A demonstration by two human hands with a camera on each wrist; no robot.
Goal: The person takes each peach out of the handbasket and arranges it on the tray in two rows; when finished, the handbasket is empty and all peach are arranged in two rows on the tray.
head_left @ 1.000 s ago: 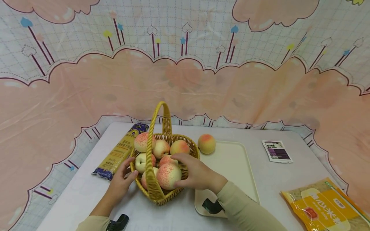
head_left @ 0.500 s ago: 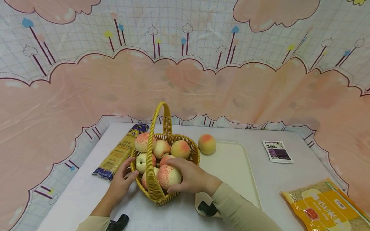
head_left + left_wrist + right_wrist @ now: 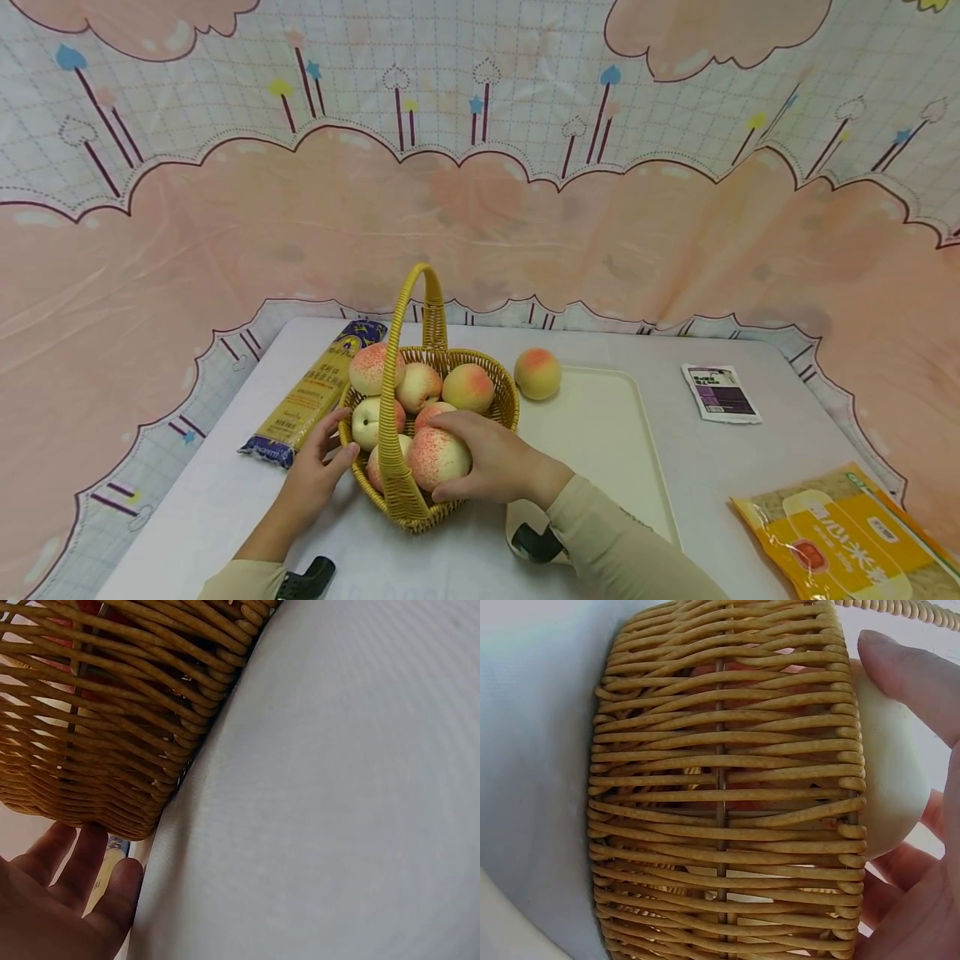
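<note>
A yellow wicker basket with a tall arched handle holds several peaches, yellowish with red blush or speckles. My left hand is at the basket's left side; in the left wrist view its fingertips touch the weave. Inside the basket, my right hand grips a large red-speckled peach at the front right. The right wrist view shows this peach's pale side above the rim, with the thumb on one side and fingers on the other. Fingers partly cover another peach behind it.
One more peach lies by the back left corner of a cream tray. A spaghetti packet lies left of the basket. A small white and purple sachet and a yellow grain bag lie on the right.
My right hand has moved slightly left and closed in around the speckled peach in the basket. The left hand and the basket have stayed in place.
</note>
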